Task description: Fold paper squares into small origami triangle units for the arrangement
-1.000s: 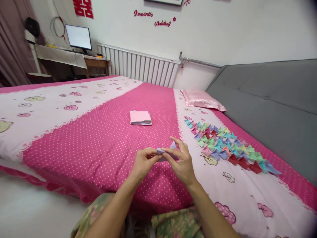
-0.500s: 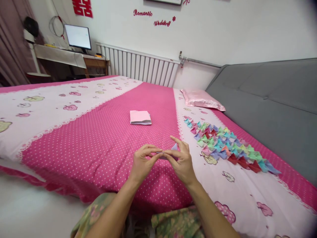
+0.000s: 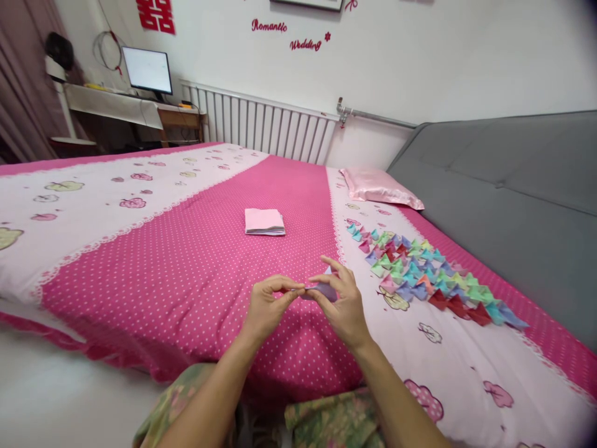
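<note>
My left hand [image 3: 268,306] and my right hand [image 3: 342,305] meet above the pink dotted bedspread [image 3: 186,274]. Both pinch a small folded piece of lilac paper [image 3: 323,289], fingers closed on it; the left pinches its left tip, the right wraps its right side. Most of the paper is hidden by my fingers. To the right lie rows of several folded paper pieces [image 3: 420,274] in red, green, blue and pink. A stack of pink paper sheets [image 3: 264,221] lies farther off on the bed.
A pink pillow [image 3: 380,186] lies at the far right by a grey padded headboard [image 3: 513,193]. A white radiator [image 3: 265,127] runs along the wall. A desk with a monitor [image 3: 147,70] stands at the far left.
My hands have stayed in place. The fingers have pressed the lilac paper flatter and drawn closer together, so less of its raised point shows.
</note>
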Tool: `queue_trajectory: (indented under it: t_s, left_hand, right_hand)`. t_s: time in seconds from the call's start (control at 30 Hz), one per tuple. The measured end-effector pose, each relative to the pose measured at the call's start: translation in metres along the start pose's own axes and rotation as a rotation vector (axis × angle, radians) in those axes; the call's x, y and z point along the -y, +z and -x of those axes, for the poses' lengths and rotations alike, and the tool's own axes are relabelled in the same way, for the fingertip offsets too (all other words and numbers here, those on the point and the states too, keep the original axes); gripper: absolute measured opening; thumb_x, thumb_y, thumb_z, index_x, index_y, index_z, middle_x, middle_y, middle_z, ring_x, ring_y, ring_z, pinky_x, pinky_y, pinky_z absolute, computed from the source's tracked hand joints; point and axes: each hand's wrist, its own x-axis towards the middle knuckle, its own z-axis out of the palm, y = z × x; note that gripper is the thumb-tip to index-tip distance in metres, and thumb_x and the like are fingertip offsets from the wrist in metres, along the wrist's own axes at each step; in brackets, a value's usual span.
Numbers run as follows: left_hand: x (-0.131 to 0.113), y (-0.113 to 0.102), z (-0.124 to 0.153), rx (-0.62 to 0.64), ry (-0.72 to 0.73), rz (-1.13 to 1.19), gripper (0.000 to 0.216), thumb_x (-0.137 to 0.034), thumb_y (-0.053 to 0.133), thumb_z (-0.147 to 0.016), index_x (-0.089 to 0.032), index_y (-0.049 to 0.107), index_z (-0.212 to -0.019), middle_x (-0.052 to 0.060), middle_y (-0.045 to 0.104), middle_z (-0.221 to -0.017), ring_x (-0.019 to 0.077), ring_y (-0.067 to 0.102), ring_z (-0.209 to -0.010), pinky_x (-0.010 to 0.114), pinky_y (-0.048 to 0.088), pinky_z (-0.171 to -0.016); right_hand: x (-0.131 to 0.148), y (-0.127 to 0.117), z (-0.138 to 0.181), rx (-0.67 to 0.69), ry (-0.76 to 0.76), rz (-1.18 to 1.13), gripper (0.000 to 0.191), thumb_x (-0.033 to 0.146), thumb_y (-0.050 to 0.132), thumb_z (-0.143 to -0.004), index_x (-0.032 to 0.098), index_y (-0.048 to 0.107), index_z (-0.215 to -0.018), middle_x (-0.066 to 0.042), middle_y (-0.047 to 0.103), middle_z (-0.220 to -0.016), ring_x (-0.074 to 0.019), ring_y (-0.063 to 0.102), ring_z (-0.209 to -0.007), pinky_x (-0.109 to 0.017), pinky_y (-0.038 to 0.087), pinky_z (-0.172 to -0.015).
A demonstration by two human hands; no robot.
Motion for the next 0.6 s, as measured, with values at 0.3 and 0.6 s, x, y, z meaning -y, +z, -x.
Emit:
queue_trajectory:
  t_s: [0.3,0.6]
  left_hand:
    - [-0.004,0.003,-0.001,-0.08,-0.205,0.255,0.012,-0.025,0.067,-0.062,-0.014,0.064,-0.066,0.004,0.068,-0.072,0.0145,0.061,-0.068,0.026,0.047,-0.067]
    - [-0.005,0.005,-0.001,-0.026,-0.308,0.383,0.026,-0.027,0.068,-0.061,-0.014,0.06,-0.081,0.0,0.064,-0.064,0.0091,0.057,-0.057,0.02,0.044,-0.056]
  right_hand:
    - [-0.007,0.003,0.001,0.028,0.27,-0.37,0.062,0.024,0.063,-0.07,0.02,0.036,-0.125,-0.007,0.061,-0.096,-0.0189,0.058,-0.087,-0.036,0.043,-0.082]
    - [-0.008,0.004,0.001,0.139,0.403,-0.611,0.02,0.027,0.064,-0.069,0.017,0.063,-0.085,-0.002,0.065,-0.077,-0.016,0.059,-0.069,-0.027,0.047,-0.064]
